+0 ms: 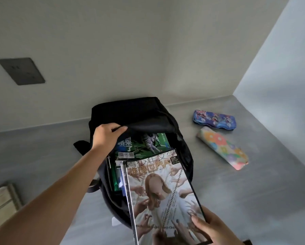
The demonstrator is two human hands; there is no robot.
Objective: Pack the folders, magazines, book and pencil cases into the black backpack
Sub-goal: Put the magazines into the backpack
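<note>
Left hand (107, 137) gripping the black backpack (139, 110) flap open, right hand (214, 227) pinching a magazine (158, 190) half inside it; blue pencil case (214, 119) and floral pencil case (222, 147) lie on the table (263, 191) beside it

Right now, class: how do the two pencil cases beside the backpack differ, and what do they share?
Print: the blue pencil case shows cartoon figures; the floral pencil case shows coloured flowers. Build: the blue one looks rigid, with a wavy edge; the floral one looks like a soft pouch. Pose: the blue one lies nearer the wall, the floral one slanted, nearer the camera. Both lie on the grey tabletop, untouched.
</note>
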